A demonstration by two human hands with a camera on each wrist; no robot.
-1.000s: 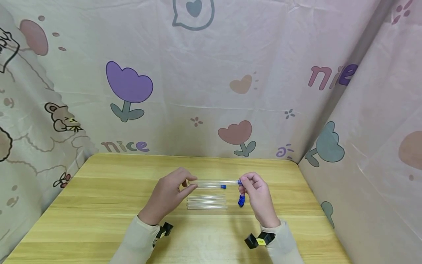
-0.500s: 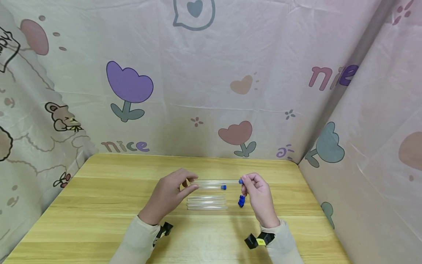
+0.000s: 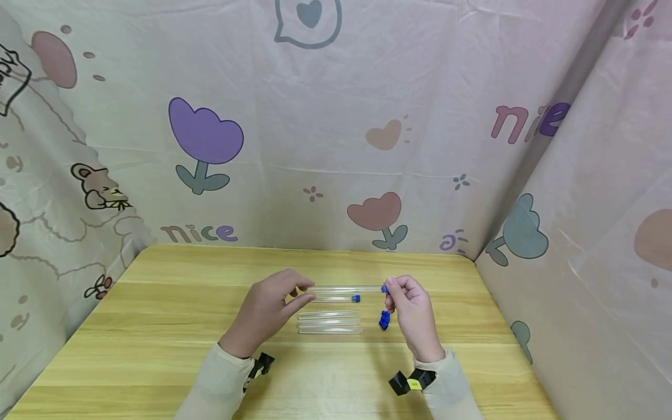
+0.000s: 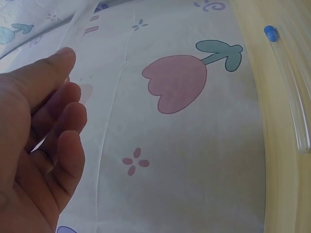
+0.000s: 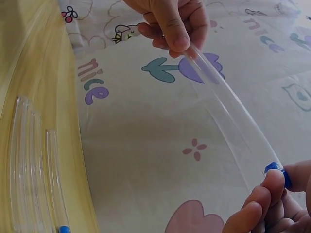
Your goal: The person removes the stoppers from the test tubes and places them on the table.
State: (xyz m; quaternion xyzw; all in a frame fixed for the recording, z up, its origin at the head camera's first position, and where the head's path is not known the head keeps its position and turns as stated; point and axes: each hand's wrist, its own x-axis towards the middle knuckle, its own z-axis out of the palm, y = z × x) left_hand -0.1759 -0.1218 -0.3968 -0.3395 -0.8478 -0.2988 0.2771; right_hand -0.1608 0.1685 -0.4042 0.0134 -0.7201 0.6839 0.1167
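My left hand (image 3: 270,306) pinches one end of a clear test tube (image 5: 233,104), held level above the table. At its other end, my right hand (image 3: 412,312) pinches a small blue cap (image 5: 277,171) between thumb and fingertips. The cap meets the tube's mouth; how deep it sits is hidden by the fingers. Just below the held tube, a second test tube (image 3: 336,298) with a blue cap lies on the table. Nearer me is a row of several uncapped test tubes (image 3: 329,324). A small cluster of blue caps (image 3: 385,320) lies under my right hand.
The wooden table (image 3: 157,326) reaches back to a patterned cloth (image 3: 294,146), which also hangs at both sides. On each wrist sits a black camera, the left camera (image 3: 265,364) and the right camera (image 3: 400,383).
My right hand has shifted very slightly to the right, and more of the blue cap shows at the tube's end. The left hand stays almost still; the tubes on the table have not moved.
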